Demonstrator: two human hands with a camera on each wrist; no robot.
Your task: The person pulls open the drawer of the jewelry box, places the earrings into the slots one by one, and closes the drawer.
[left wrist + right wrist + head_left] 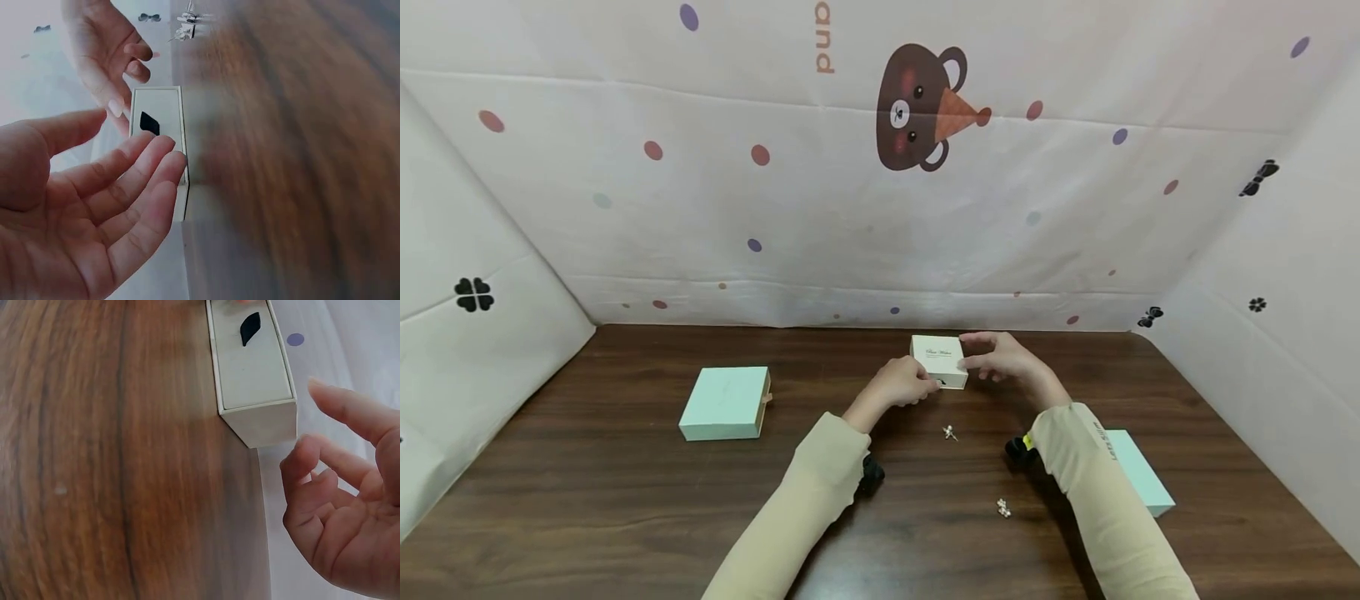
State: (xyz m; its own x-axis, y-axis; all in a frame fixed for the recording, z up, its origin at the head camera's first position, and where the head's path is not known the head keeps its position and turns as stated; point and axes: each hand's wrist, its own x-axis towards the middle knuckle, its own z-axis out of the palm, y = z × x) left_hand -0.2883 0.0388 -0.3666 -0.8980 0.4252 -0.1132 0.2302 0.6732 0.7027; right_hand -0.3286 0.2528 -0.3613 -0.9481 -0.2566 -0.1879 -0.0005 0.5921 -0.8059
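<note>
Head view: a white box (937,354) is flanked on the table (617,500) by the left hand (899,382), held at its front left with thumb and fingers parted, and the right hand (1002,357), held spread at its right side. Two silvery ornaments (950,433) are seen in front.

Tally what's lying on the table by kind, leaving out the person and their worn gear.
Mint-green boxes: 2 (the right one partly hidden)
Cream drawer box with black tab: 1
Small silvery clusters: 2 (too small to tell whether each is one piece)
Total: 5, counting each cluster once
</note>
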